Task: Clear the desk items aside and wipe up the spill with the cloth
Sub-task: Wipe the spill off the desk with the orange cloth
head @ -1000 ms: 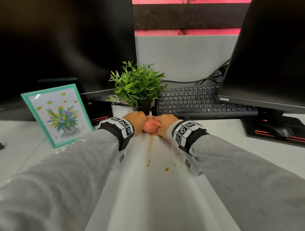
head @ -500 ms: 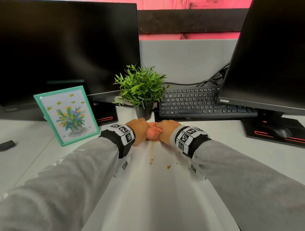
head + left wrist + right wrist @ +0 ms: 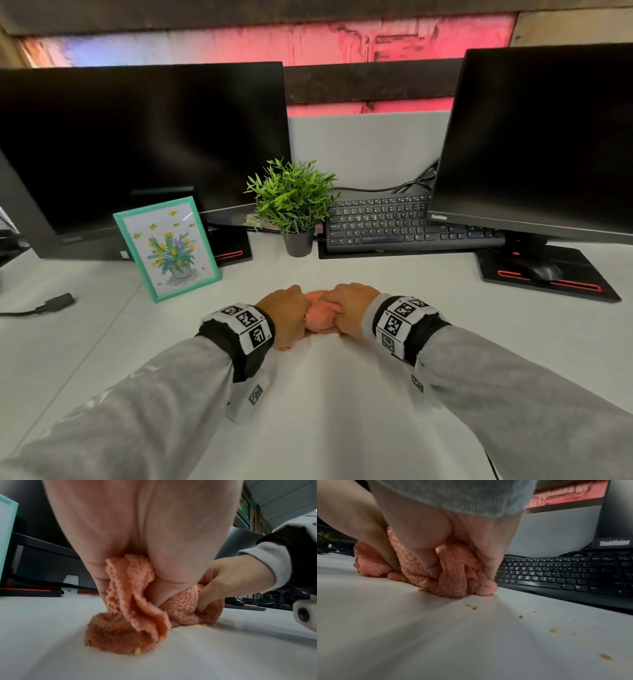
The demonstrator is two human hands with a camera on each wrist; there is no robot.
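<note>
A bunched pink cloth (image 3: 317, 317) lies pressed on the white desk (image 3: 342, 394) between my two hands. My left hand (image 3: 286, 317) grips its left part, fingers curled round the folds (image 3: 130, 588). My right hand (image 3: 349, 313) grips the right part (image 3: 453, 572). Yellow-brown crumbs (image 3: 471, 607) of the spill lie on the desk beside the cloth in the right wrist view, and one bit sticks to the cloth (image 3: 137, 651). In the head view the spill is hidden by my arms.
Behind the hands stand a small potted plant (image 3: 294, 209), a teal picture frame (image 3: 168, 248) at the left and a black keyboard (image 3: 407, 224). Two dark monitors (image 3: 144, 144) (image 3: 541, 137) flank them. A mouse (image 3: 544, 270) sits on the right stand, a cable plug (image 3: 58, 301) far left.
Both hands have drawn the cloth toward me over the brown streak. The plant, frame and keyboard now sit farther from the hands in view.
</note>
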